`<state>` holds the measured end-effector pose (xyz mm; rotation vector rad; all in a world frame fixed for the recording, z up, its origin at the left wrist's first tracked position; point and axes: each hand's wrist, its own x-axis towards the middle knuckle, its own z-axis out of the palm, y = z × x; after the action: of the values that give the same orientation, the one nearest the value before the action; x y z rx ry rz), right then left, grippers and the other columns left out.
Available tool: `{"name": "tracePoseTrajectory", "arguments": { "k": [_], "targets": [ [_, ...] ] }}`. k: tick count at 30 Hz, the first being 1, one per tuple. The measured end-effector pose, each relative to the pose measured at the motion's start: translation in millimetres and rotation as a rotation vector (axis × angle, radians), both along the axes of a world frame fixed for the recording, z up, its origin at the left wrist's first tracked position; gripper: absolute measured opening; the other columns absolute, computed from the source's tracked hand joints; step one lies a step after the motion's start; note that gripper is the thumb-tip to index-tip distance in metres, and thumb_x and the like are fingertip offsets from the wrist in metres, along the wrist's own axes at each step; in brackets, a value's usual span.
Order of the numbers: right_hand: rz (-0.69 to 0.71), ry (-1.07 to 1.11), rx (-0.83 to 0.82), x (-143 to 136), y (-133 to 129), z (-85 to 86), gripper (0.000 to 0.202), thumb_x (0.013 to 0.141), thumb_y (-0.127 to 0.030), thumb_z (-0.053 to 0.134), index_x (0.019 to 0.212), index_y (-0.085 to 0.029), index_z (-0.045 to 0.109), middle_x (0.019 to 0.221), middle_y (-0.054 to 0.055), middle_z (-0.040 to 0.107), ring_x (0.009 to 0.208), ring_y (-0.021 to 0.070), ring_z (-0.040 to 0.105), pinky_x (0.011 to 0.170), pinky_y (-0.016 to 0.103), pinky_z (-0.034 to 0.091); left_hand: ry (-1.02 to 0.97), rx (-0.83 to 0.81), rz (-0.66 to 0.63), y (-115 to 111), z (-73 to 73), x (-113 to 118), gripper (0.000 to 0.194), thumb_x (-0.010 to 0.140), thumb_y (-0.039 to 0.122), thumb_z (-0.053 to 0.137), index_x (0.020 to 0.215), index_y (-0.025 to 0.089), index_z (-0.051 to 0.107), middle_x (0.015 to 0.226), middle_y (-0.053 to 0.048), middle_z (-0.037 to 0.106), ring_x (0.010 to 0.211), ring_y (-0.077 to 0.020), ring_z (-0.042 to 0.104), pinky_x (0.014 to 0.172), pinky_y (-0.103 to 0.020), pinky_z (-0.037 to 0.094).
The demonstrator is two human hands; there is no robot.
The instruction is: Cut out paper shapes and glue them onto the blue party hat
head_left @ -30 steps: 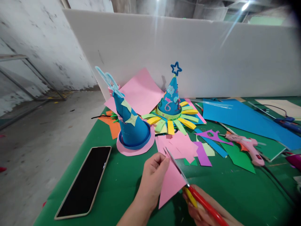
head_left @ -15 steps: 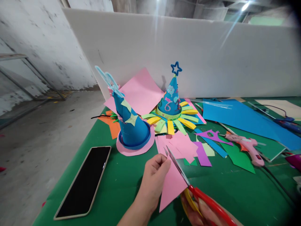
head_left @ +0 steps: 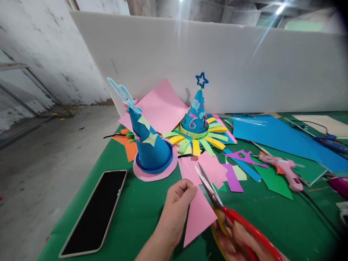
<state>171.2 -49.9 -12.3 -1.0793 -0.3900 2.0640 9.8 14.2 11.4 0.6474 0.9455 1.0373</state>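
Note:
Pinched between the thumb and fingers of my left hand (head_left: 178, 210) is a piece of pink paper (head_left: 199, 217), roughly triangular. My right hand (head_left: 233, 235) grips scissors (head_left: 217, 199) with red and yellow handles. Their blades are slightly parted and point up and away, just right of the paper and apart from it. Beyond my hands lie pink paper scraps (head_left: 209, 168). A blue cone hat (head_left: 152, 152) with pale stars and a pink brim stands to the left. Farther back is another blue cone hat (head_left: 194, 117) with a star on top and a fringed yellow-green brim.
A phone (head_left: 95, 210) lies at the left of the green table (head_left: 141, 221). On the right are a pink glue gun (head_left: 282, 168) with its cord, purple scraps (head_left: 234, 177) and a blue sheet (head_left: 282, 139). A white panel (head_left: 231, 69) stands behind.
The scissors have moved right and slightly down, away from the pink paper's edge, and their blades look a little different in angle. My left hand keeps its pinch.

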Motion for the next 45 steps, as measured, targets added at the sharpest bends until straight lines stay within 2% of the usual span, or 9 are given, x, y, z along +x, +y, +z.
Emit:
{"name": "tracePoseTrajectory", "arguments": {
  "k": [4,10,17,29,31,34,37,40,45],
  "targets": [
    [-0.111,-0.177,0.223,4,21,19.0,0.033,0.059,-0.041,0.072,0.079,-0.021,0.055,0.06,-0.004,0.046,0.043,0.0047,0.038,0.036,0.016,0.028,0.02,0.032,-0.061,0,2.9,1,0.024,0.071,0.025,0.06,0.057,0.016,0.043,0.056,0.005,0.034,0.049,-0.006,0.028,0.046,-0.018,0.022],
    [-0.146,-0.344,0.485,-7,41,31.2,0.024,0.071,-0.03,0.064,0.09,-0.023,0.051,0.067,-0.003,0.047,0.046,0.0053,0.036,0.038,0.018,0.025,0.091,0.127,-0.292,-3,1.6,6,0.029,0.073,0.031,0.06,0.054,0.015,0.044,0.056,0.004,0.037,0.054,-0.0084,0.03,0.051,-0.02,0.024],
    [-0.096,-0.025,0.437,-13,47,16.9,0.024,0.074,-0.025,0.062,0.094,-0.022,0.051,0.069,-0.004,0.045,0.049,0.0042,0.037,0.039,0.017,0.027,-0.069,0.033,-0.407,-5,-4.4,9,0.024,0.072,0.028,0.061,0.058,0.014,0.05,0.06,0.002,0.045,0.059,-0.0082,0.037,0.056,-0.02,0.028],
    [-0.028,0.015,0.431,-6,40,12.4,0.036,0.066,-0.023,0.067,0.097,-0.023,0.048,0.078,-0.003,0.046,0.054,0.0048,0.041,0.044,0.017,0.031,-0.169,0.0,-0.412,-6,-1.8,9,0.02,0.072,0.024,0.062,0.059,0.013,0.052,0.061,0.001,0.051,0.058,-0.0079,0.045,0.057,-0.019,0.034],
    [0.001,-0.139,0.474,1,41,13.9,0.035,0.068,-0.031,0.063,0.099,-0.023,0.047,0.075,-0.003,0.046,0.05,0.0052,0.04,0.041,0.017,0.031,-0.131,0.005,-0.389,-5,-3.2,9,0.021,0.072,0.025,0.062,0.059,0.013,0.051,0.06,0.002,0.048,0.056,-0.0068,0.042,0.055,-0.018,0.032],
    [-0.001,-0.708,0.565,28,44,16.2,0.035,0.074,-0.042,0.053,0.103,-0.024,0.046,0.077,0.001,0.052,0.054,0.0111,0.048,0.043,0.022,0.038,-0.035,0.006,-0.27,-2,-6.2,9,0.022,0.071,0.025,0.063,0.059,0.014,0.049,0.058,0.004,0.042,0.054,-0.0055,0.036,0.051,-0.016,0.029],
    [-0.077,-1.042,0.606,71,48,11.9,0.043,0.063,-0.032,0.064,0.102,-0.023,0.049,0.093,0.007,0.057,0.085,0.024,0.055,0.073,0.036,0.044,0.027,-0.007,-0.141,1,-9.3,9,0.019,0.069,0.026,0.065,0.064,0.015,0.05,0.06,0.004,0.043,0.054,-0.0058,0.037,0.05,-0.016,0.03],
    [0.093,-1.707,0.761,111,50,-0.9,0.045,0.064,-0.031,0.058,0.107,-0.019,0.051,0.11,0.012,0.056,0.102,0.0305,0.051,0.085,0.043,0.04,0.045,0.025,-0.025,5,-12.0,9,0.019,0.067,0.024,0.066,0.065,0.016,0.049,0.059,0.004,0.044,0.053,-0.0062,0.038,0.05,-0.017,0.032],
    [0.229,-1.986,0.836,142,49,-22.1,0.049,0.074,-0.043,0.048,0.113,-0.014,0.049,0.11,0.013,0.058,0.098,0.028,0.055,0.078,0.038,0.046,0.07,0.088,0.109,8,-15.8,9,0.018,0.064,0.02,0.063,0.062,0.017,0.046,0.055,0.007,0.041,0.05,-0.0055,0.036,0.048,-0.016,0.03]
  ]
}}
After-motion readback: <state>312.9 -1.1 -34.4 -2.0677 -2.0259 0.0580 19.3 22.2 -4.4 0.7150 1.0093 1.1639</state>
